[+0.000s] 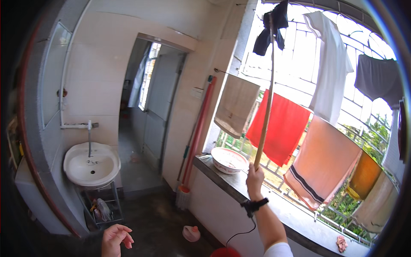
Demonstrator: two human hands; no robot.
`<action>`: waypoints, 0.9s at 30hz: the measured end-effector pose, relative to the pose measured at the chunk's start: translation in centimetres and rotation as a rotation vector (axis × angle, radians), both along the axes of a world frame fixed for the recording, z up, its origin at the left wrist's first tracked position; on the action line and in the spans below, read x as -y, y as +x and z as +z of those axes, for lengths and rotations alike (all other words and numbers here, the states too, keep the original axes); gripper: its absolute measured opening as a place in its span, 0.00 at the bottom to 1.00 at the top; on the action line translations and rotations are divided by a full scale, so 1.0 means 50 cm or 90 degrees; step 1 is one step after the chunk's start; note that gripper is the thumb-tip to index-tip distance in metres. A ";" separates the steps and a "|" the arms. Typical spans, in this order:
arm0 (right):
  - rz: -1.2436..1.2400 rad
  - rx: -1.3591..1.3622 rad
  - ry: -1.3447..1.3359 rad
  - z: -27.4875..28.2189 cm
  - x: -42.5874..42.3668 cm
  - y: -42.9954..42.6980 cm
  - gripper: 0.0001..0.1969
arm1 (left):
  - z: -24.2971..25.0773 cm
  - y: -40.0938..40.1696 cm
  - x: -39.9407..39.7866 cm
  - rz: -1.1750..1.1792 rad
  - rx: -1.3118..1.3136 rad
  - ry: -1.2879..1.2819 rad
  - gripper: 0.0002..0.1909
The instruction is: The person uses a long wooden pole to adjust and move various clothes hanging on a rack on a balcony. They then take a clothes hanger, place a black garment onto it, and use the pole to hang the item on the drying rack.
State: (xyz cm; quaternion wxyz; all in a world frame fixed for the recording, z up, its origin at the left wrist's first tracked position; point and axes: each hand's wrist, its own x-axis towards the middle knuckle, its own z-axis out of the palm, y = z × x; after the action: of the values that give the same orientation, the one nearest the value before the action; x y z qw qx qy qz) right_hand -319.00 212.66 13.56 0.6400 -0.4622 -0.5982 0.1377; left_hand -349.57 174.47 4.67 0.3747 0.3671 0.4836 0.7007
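Observation:
My right hand (256,182) is closed around the lower end of a long wooden pole (267,119), which rises steeply in front of the barred window. At the pole's top hangs a dark garment (273,27). My left hand (117,240) is low in the picture, fingers loosely curled and apart, holding nothing. Behind the pole a red cloth (281,127) hangs on a line, between a beige towel (236,104) and an orange towel with a dark stripe (327,160). Higher up hang a white shirt (332,64) and grey shorts (377,77).
An enamel basin (229,160) rests on the window ledge (289,208). Mops (200,128) lean beside the doorway. A washbasin (92,165) on a metal stand is at left. On the floor lie a pinkish object (191,233) and a red bucket (225,252).

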 end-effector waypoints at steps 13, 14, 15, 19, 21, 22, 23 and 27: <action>-0.252 0.073 0.064 -0.240 0.503 0.430 0.14 | 0.045 0.224 -0.224 -0.401 -0.075 -0.034 0.09; -0.275 0.069 0.068 -0.230 0.538 0.465 0.14 | 0.047 0.261 -0.229 -0.437 -0.091 -0.040 0.09; -0.298 0.067 0.075 -0.230 0.579 0.502 0.15 | 0.046 0.301 -0.232 -0.468 -0.100 -0.025 0.09; -0.417 0.026 0.032 -0.260 0.792 0.666 0.15 | 0.042 0.490 -0.222 -0.630 -0.098 0.013 0.10; -0.500 0.010 0.018 -0.268 0.922 0.737 0.15 | 0.042 0.597 -0.204 -0.709 -0.094 0.008 0.10; -0.547 0.029 0.018 -0.276 0.990 0.777 0.15 | 0.045 0.654 -0.188 -0.753 -0.061 -0.032 0.10; -0.593 0.047 0.018 -0.281 1.057 0.815 0.15 | 0.049 0.713 -0.170 -0.795 -0.030 -0.075 0.10; -0.708 0.072 -0.030 -0.316 1.312 0.949 0.13 | 0.026 0.962 -0.093 -0.833 -0.092 0.067 0.11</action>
State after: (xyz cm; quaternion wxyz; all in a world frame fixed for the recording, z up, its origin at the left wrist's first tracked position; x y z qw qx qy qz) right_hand -271.53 147.06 -2.24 0.5727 -0.7291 -0.2943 -0.2319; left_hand -301.45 179.11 5.98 0.6712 0.6493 0.1497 0.3248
